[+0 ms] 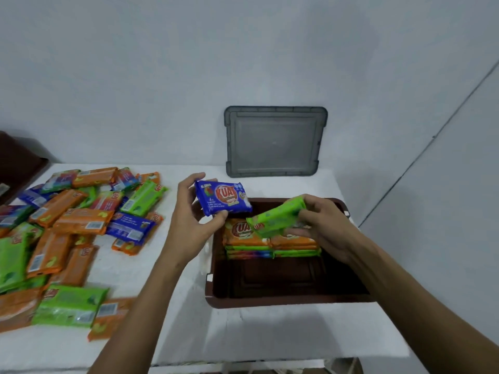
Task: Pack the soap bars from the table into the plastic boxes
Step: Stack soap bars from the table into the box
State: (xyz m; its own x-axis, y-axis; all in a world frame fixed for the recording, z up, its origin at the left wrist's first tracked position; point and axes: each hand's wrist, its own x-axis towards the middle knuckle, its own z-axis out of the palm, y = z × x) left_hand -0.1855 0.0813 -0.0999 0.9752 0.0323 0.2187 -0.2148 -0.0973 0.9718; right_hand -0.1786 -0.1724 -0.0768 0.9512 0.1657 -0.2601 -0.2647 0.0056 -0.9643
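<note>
Your forearms reach in from the near edge of the white table (167, 306), and both hands are loaded. Your left hand (193, 211) pinches a blue bar (222, 197) between thumb and fingers, holding it up just over the far left corner of the brown box (283, 300). Your right hand (321, 225) grips a green bar (275, 218) by one end, tilted and hovering low over the stacks (270, 242) already in the box; whether it touches them is not clear. Those stacks sit in two columns against the far wall of the box, several layers deep, with orange bars on top. The near half of the box shows bare floor, so by my reading you are somewhere short of halfway on this one. A large loose pile (67, 233) of orange, green and blue bars is spread across the left of the table, well apart from the box, so most of the packing is left. A grey lid (275, 141) leans upright against the wall beyond the box, off and waiting.
</note>
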